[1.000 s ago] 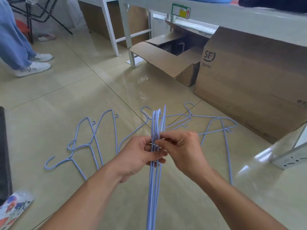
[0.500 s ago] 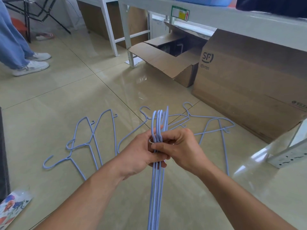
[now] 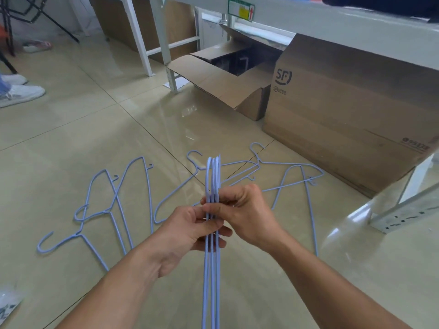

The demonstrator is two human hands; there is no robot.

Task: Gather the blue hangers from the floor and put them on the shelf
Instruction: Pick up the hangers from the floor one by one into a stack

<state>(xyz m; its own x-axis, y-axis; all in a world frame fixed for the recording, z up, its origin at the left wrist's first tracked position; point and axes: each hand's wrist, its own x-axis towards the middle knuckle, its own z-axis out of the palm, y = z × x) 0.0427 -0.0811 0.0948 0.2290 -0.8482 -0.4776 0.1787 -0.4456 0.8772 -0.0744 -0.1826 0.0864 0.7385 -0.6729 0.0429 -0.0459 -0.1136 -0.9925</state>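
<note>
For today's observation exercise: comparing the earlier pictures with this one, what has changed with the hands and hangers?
Both hands, left hand and right hand, closed tighter around the bundle of hangers, squaring them together. The loose hangers on the floor stayed put.

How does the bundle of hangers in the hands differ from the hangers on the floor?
The held bundle is stacked edge-on, its wires aligned together; the floor hangers lie flat and spread out, some overlapping. The held bundle is off the floor, in the grip of both the left hand and the right hand; the floor hangers rest on the tiles, untouched. Both are thin blue wire hangers.
</note>
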